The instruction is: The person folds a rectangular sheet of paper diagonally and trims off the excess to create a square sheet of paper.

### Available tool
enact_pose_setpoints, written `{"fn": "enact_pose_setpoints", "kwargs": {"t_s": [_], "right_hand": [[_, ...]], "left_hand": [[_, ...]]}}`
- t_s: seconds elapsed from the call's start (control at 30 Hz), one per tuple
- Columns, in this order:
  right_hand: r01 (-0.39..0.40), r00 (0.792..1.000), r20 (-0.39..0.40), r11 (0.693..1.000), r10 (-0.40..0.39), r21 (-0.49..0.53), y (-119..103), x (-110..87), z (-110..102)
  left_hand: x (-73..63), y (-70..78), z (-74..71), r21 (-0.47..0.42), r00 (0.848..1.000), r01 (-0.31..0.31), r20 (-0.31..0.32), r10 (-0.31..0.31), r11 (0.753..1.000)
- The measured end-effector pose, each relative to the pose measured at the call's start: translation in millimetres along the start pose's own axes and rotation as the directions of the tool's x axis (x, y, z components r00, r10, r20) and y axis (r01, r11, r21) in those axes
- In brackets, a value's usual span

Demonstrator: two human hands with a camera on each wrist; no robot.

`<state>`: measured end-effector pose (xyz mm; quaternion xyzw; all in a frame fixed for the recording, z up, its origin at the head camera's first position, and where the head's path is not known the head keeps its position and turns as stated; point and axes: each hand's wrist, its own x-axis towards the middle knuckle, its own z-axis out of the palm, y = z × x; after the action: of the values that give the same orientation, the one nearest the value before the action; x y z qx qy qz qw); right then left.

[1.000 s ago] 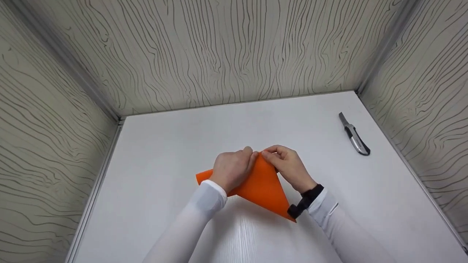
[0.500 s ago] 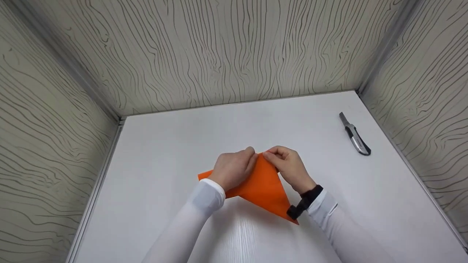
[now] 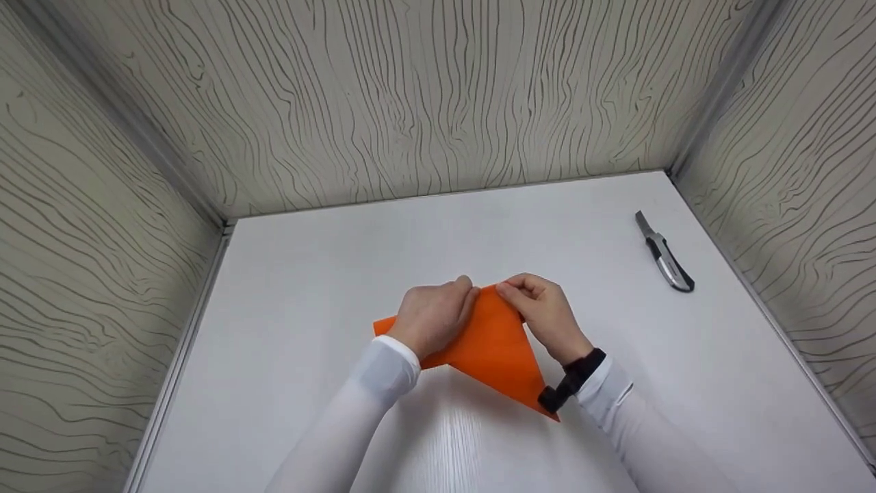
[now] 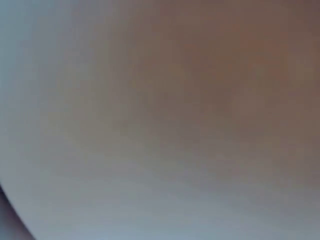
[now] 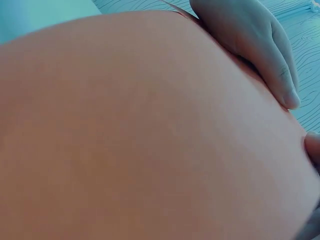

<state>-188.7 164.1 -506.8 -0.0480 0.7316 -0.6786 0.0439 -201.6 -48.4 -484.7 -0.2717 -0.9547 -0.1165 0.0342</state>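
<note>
From my station I count 2 hands, 1 orange sheet (image 3: 496, 349), 1 utility knife (image 3: 664, 257) and 1 white table (image 3: 308, 274). The sheet hangs bent over the table's middle, between the 2 hands: the left hand (image 3: 432, 318) grips it near the top edge, and the right hand (image 3: 544, 311) pinches its top right corner between thumb and finger. I see 2 white sleeves (image 3: 335, 431) and 1 black strap (image 3: 582, 370) on the right wrist, which covers a bit of the sheet's lower corner. The knife lies well apart, far right. Around stand 3 patterned walls (image 3: 438, 103). My left wrist view is only blur; the sheet blocks most of the right.
</note>
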Motion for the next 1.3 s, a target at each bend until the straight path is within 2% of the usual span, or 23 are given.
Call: {"fn": "enact_pose_setpoints", "kwargs": {"t_s": [0.17,0.4,0.63,0.73,0.97,1.13,1.3], "right_hand": [[0.004,1.0,-0.01,1.0,-0.004,-0.006,2,0.6,-1],[-0.002,1.0,-0.013,1.0,0.002,-0.016,2,0.6,-2],[0.014,0.999,-0.029,1.0,-0.014,-0.01,0,-0.1,-2],[0.005,1.0,-0.025,1.0,-0.005,-0.004,0,-0.1,-2],[-0.013,0.999,-0.032,1.0,0.013,-0.002,-1,-0.2,-2],[-0.023,0.998,-0.054,1.0,0.022,-0.019,-2,-0.5,-4],[-0.036,0.997,-0.065,0.999,0.035,-0.019,-2,-1.1,-6]], "left_hand": [[-0.2,-2.6,-0.7,-0.037,0.999,-0.006,0.033,0.007,0.999],[-0.9,-6.9,-2.8,-0.133,0.998,0.004,0.062,0.005,0.991],[-3.1,-10.3,-2.4,-0.092,0.999,0.011,0.048,-0.007,0.996],[-3.3,-10.5,-3.7,-0.104,0.997,0.03,0.077,-0.022,0.994],[-3.9,-10.9,-10.1,-0.201,0.987,0.088,0.147,-0.059,0.976],[-3.7,-13.8,-8.6,-0.169,0.989,0.081,0.134,-0.059,0.982],[-3.4,-15.8,-8.0,-0.12,0.995,0.027,0.096,-0.016,0.992]]}}
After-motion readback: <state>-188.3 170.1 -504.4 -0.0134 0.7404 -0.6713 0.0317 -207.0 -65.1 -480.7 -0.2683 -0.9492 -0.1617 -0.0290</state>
